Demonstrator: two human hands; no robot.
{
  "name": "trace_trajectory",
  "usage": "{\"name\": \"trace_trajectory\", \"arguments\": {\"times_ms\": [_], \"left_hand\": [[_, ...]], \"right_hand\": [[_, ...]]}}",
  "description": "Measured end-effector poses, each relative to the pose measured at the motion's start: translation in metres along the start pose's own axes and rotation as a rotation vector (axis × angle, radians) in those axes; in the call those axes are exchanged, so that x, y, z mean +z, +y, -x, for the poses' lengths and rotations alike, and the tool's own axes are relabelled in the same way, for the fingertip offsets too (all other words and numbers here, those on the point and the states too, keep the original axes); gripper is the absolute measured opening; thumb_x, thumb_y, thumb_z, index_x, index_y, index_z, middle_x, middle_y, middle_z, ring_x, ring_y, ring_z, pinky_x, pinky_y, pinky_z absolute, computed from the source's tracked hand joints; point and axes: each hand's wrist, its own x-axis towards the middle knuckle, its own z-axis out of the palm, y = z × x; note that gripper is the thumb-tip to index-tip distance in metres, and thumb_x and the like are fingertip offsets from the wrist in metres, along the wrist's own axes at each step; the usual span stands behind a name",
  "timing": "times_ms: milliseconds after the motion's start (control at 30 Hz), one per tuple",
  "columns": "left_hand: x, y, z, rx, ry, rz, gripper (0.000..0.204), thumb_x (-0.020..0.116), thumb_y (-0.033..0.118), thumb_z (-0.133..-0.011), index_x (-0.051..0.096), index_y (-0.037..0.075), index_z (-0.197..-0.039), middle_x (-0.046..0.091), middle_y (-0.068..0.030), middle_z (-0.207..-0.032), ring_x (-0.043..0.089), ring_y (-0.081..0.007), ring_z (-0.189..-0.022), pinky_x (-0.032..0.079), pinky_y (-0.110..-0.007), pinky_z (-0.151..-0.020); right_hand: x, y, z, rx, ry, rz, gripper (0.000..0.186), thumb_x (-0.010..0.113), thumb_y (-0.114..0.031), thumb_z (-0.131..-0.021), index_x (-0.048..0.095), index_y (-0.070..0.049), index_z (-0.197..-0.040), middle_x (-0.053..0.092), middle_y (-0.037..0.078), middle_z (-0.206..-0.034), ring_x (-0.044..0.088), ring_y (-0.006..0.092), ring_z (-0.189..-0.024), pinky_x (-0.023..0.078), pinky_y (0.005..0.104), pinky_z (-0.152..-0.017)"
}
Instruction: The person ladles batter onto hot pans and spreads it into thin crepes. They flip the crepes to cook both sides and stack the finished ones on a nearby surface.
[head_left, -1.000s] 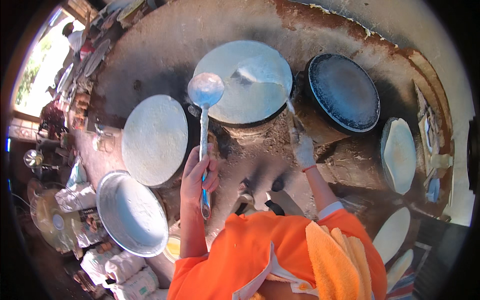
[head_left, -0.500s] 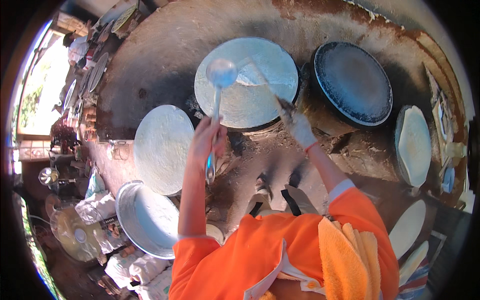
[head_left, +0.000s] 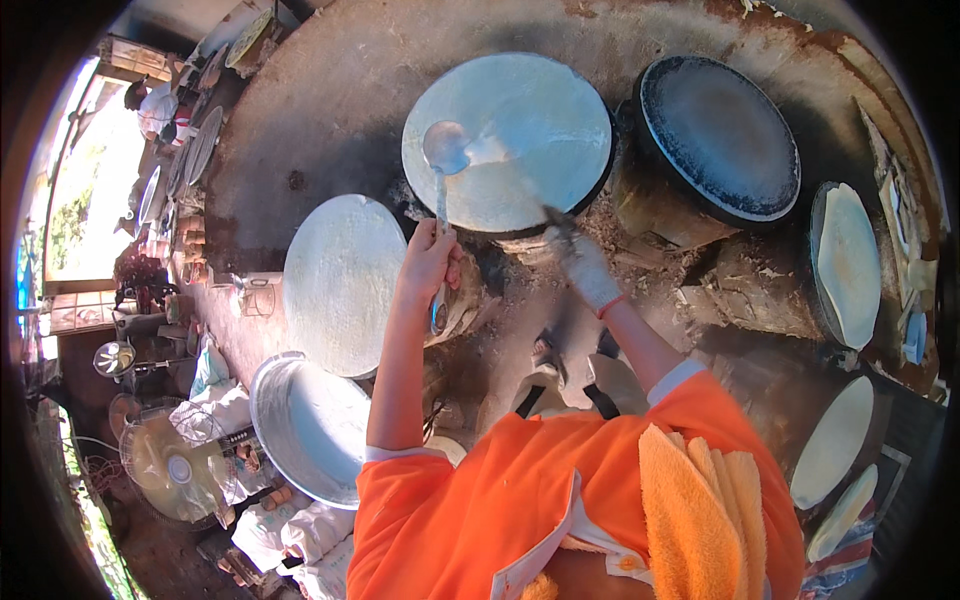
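1. Left hand point(head_left: 432, 258): grip wrapped round the handle of a long, silvery metal ladle point(head_left: 446, 150), with the round bowl above or touching (cannot tell which) a pale, whitish layer point(head_left: 540, 130) on a large, round, dark-rimmed griddle point(head_left: 603, 187).
2. Right hand point(head_left: 590, 273), in a whitish fabric glove: grip curled round a thin, dark, motion-blurred tool point(head_left: 556, 220) at the griddle's near right edge; contact impossible to tell.
3. For good work, in all likelihood: hold the ladle steady, clear of the tool; stroke lightly and evenly; keep bare fingers off the probably hot rim.
4. Brands, labels, writing: nothing legible; any marks on the bulging white sacks point(head_left: 318, 530), lower left, too small to read.
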Motion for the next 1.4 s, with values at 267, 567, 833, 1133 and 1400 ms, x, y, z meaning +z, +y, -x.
{"name": "trace_trajectory", "arguments": {"times_ms": [267,567,833,1133,1400], "left_hand": [[0.040,-0.034,0.026,-0.026,0.031,0.197,0.010,0.044,0.020,-0.093,0.038,0.011,-0.090,0.044,-0.0030,-0.062,0.037,-0.0099,-0.039,0.034,-0.026,-0.033],[0.023,-0.005,0.063,0.196,-0.579,1.181,0.035,0.026,0.014,-0.098,0.031,-0.007,-0.126,0.039,-0.0053,-0.076,0.035,-0.0061,-0.037,0.030,-0.020,-0.036],[0.034,0.007,0.058,0.253,-0.590,1.249,0.040,0.022,0.016,-0.097,0.024,-0.009,-0.129,0.037,-0.0054,-0.076,0.033,-0.0055,-0.035,0.030,-0.022,-0.035],[0.191,-0.037,0.060,0.047,-0.184,0.478,0.024,0.050,0.015,-0.090,0.041,0.008,-0.111,0.060,-0.0115,-0.096,0.030,-0.0012,-0.037,0.026,-0.015,-0.031],[0.312,-0.009,0.057,0.045,-0.669,0.453,0.037,0.045,0.002,-0.088,0.036,0.005,-0.124,0.056,-0.0155,-0.095,0.031,-0.0031,-0.035,0.029,-0.017,-0.030]], "right_hand": [[0.012,-0.007,0.042,0.061,-0.207,-0.228,0.026,0.038,-0.025,-0.092,0.051,-0.008,-0.108,0.060,0.013,-0.080,0.057,0.0257,-0.070,0.045,0.0355,-0.061],[-0.055,0.022,-0.035,-0.155,-0.043,-0.236,0.041,0.040,-0.027,-0.089,0.047,-0.013,-0.127,0.054,0.020,-0.115,0.053,0.0303,-0.103,0.044,0.0315,-0.081],[-0.047,-0.021,0.048,-0.076,-0.167,-0.159,0.038,0.045,-0.026,-0.089,0.049,-0.008,-0.122,0.061,0.021,-0.086,0.058,0.0365,-0.073,0.046,0.0436,-0.066],[-0.179,-0.017,0.085,-0.234,0.064,-0.139,0.050,0.046,-0.033,-0.088,0.036,-0.016,-0.134,0.057,0.019,-0.105,0.061,0.0303,-0.079,0.048,0.0370,-0.065],[-0.360,0.153,0.125,0.370,0.563,-0.052,0.035,0.047,-0.018,-0.087,0.048,-0.010,-0.122,0.055,0.004,-0.110,0.055,0.0152,-0.087,0.046,0.0296,-0.073]]}}
